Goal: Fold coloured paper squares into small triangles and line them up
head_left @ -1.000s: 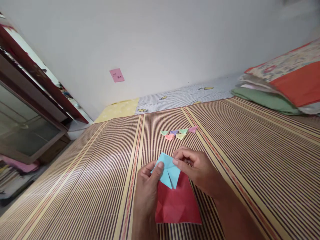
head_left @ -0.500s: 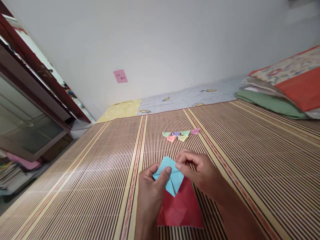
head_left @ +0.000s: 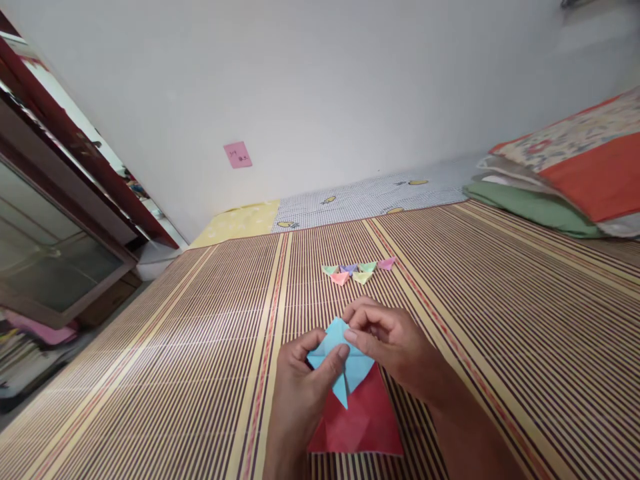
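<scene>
1. The light-blue folded paper [head_left: 359, 365] is held up over the striped mat [head_left: 200, 347], between the two hands. One tip points down toward the mat's near edge, and a crease or slit runs up its lower half.
2. The left hand [head_left: 300, 377] has its grip clamped on the paper's left side, the thumb lying across the front and the fingers partly hidden behind.
3. The right hand [head_left: 387, 337] has its grip pinched on the upper right edge, thumb in front, fingers curled by the top.
4. A creased red paper [head_left: 363, 427] lies on the mat below the blue one; whether the two touch, I cannot tell.
5. Six small folded papers [head_left: 349, 269] sit close together between the hands and the mat's far edge, four behind and two in front.
6. Along that far edge runs a checked cloth [head_left: 345, 200], with a yellow cloth [head_left: 240, 220] by the far left corner. Folded bedding [head_left: 590, 177] is piled toward the far right corner.
</scene>
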Available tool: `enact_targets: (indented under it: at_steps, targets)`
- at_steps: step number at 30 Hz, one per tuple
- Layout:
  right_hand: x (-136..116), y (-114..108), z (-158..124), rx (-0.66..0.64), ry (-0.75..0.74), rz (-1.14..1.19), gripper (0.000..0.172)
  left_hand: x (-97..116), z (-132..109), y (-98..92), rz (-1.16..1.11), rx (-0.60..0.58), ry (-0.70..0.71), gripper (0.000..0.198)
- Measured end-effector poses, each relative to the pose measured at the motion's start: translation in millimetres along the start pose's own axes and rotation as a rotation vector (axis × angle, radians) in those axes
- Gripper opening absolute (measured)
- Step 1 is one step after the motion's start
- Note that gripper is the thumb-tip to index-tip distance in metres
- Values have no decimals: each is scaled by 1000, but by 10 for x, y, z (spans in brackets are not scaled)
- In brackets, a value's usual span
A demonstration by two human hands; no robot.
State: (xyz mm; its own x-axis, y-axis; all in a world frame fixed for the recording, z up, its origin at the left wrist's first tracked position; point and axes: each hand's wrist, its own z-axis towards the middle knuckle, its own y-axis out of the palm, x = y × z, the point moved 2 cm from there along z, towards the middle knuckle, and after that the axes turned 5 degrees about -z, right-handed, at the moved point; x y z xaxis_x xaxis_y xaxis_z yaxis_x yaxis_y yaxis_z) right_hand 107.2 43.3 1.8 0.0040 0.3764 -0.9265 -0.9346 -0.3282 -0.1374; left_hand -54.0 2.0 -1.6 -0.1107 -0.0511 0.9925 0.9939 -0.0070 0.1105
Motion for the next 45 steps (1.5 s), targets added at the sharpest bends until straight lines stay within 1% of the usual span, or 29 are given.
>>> enact_targets:
  at_steps: [2,5,10,12,15,17,20,25,28,37,45]
  targets:
    - [-1,7,-6,-13,29,36,20,12,-3,-1,10,-6,17,35]
    - [-23,26,-20,-20,46,69,21,47,-13,19,10,20,36,36]
    - [-114,50,-37,34,-2,-13,23,88,-25,40,-76,87,43,36]
    - [-143,54,-36,56,-25,-43,22,76,-22,26,-86,104,34,35]
    - [-165,53,-35,100,-64,-66,23,48,-13,-8,-93,165,18,34]
    - [-170,48,-39,125,-83,-80,24,43,-9,-20,-109,209,29,32]
    - [-173,41,-48,139,-95,-86,24,63,-18,-9,-130,242,69,29]
    - [-163,45,-53,141,-72,-35,24,102,-45,30,-158,250,143,24]
    - [-160,52,-53,140,-57,-2,24,102,-44,36,-164,262,165,22]
    - [-159,55,-71,131,-21,23,24,96,-59,40,-136,310,149,23]
    - [-180,53,-75,141,-25,10,24,113,-64,73,-136,316,155,25]
